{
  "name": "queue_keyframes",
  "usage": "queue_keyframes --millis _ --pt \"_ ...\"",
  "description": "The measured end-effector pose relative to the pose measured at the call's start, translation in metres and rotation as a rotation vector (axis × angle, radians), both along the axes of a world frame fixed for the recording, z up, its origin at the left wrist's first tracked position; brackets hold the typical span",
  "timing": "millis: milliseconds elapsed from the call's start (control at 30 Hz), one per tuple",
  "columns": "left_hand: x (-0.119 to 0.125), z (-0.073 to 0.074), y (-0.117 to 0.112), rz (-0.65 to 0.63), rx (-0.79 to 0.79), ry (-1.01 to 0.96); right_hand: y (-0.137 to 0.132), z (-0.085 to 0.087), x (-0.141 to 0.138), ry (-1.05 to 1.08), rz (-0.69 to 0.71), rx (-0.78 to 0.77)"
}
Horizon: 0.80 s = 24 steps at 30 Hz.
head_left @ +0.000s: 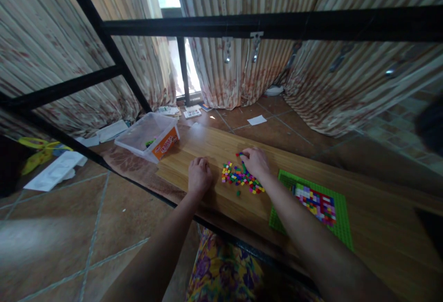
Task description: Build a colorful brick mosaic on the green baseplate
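Observation:
Small toy bricks (242,178) in many colours lie in a loose heap on the wooden tabletop (214,147). At the heap's far edge is my right hand (255,161), its fingers bent together at a small blue-green brick; a red one lies beside the fingertips. My left hand (200,175) rests curled on the wood left of the heap, and what its fingers hold, if anything, is hidden. Partly behind my right forearm, a green studded baseplate (341,205) carries a patch of bricks (316,203) in pink, white, red, blue and yellow.
A clear plastic box (138,129) with an orange label stands at the table's left end, a few green pieces inside. Black metal bars (221,26) with hanging clips cross in front of striped curtains. Papers (256,120) and a white moulded tray (55,170) lie on the tiled floor.

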<state>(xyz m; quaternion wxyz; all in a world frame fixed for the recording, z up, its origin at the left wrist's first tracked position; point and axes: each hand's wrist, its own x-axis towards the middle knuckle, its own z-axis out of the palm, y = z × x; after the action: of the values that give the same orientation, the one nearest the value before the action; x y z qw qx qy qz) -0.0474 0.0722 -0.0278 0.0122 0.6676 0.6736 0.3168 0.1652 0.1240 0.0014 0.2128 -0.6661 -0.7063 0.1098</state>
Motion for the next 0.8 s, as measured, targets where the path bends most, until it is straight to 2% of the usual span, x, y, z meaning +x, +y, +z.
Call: queue_keyframes --millis 233,467,533,633,733,800 --pt "0.0 0.0 0.0 0.003 -0.01 -0.009 0.007 0.001 -0.012 -0.057 -0.04 -0.041" --pt "-0.002 -0.002 0.001 0.001 -0.009 -0.016 -0.021 0.014 -0.009 -0.022 0.028 0.003" --pt "-0.002 -0.002 0.002 -0.002 -0.007 -0.009 -0.037 0.022 -0.005 0.108 0.003 0.047" --pt "-0.003 -0.001 0.002 -0.003 -0.009 -0.003 -0.071 0.033 0.003 0.499 -0.031 0.065" --pt "-0.003 0.0 0.002 -0.016 -0.001 0.0 -0.118 0.038 0.007 0.818 -0.003 -0.03" --pt "-0.005 0.0 0.003 -0.019 0.008 0.007 -0.15 0.036 0.009 0.933 -0.024 -0.1"
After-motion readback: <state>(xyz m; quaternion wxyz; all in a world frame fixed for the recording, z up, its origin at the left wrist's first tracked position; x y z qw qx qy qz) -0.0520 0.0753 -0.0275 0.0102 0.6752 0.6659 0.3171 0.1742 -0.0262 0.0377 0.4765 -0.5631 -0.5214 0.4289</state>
